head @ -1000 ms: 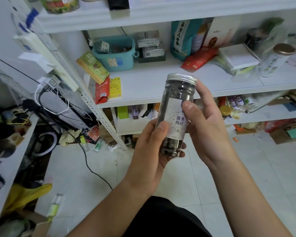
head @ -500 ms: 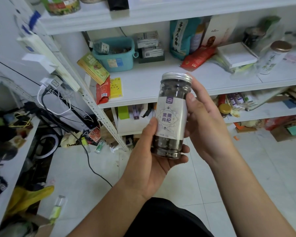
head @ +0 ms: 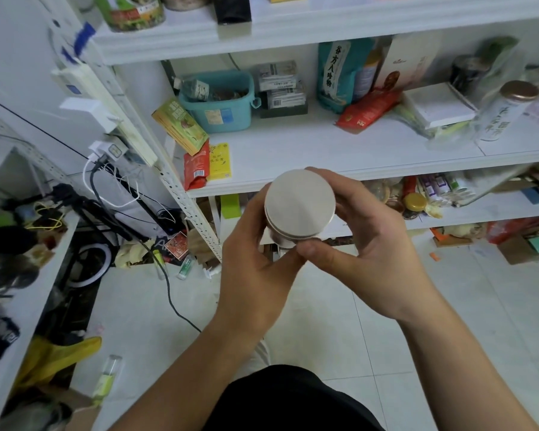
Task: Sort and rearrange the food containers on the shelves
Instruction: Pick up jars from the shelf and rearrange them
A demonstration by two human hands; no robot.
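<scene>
Head camera looks steeply down, close over the shelves (head: 324, 144).

Bare left hand (head: 255, 275) and right hand (head: 371, 259), short plain thumbnails, forearms (head: 193, 368) uncovered to the picture's edge, black fabric garment (head: 293, 399) low at centre

Matt brushed-metal jar lid (head: 299, 205); glossy floor tiles (head: 339, 331)
</scene>
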